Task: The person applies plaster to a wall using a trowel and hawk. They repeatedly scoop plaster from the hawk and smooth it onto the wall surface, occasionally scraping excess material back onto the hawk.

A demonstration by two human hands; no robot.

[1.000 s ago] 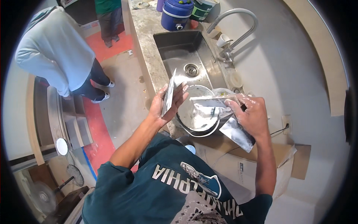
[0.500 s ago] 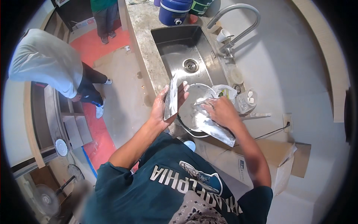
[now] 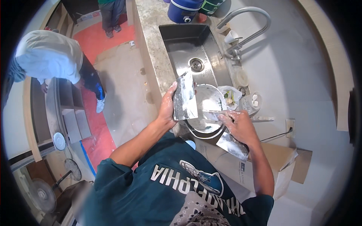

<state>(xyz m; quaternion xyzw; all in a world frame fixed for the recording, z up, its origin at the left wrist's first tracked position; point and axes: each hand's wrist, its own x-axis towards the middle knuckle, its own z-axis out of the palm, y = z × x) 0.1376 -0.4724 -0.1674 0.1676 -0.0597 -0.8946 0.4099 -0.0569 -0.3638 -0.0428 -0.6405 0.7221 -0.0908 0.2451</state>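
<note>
My left hand (image 3: 167,104) grips a flat metal plate (image 3: 185,98) smeared with white paste, its broad face tilted up. Closed in my right hand (image 3: 239,126) is a putty knife (image 3: 212,114); its whitened blade points left, toward the plate, over a bucket. A second broad, shiny metal blade (image 3: 233,145) sticks out below the same hand; whether it is a separate tool cannot be told. The bucket (image 3: 208,132) stands beneath both hands, coated with white paste around its rim and inside. White smears cover the fingers of both hands.
Beyond the bucket is a steel sink (image 3: 205,47) with a curved faucet (image 3: 264,22). A plastic bag (image 3: 230,95) and a clear container (image 3: 252,103) sit right of the bucket. A cardboard box (image 3: 260,169) lies below. A person in a pale top (image 3: 52,56) bends at left.
My left hand has turned the plate's face more upward. My right hand has moved right and down, lifting the putty knife into view over the bucket. The person at left has bent lower.
</note>
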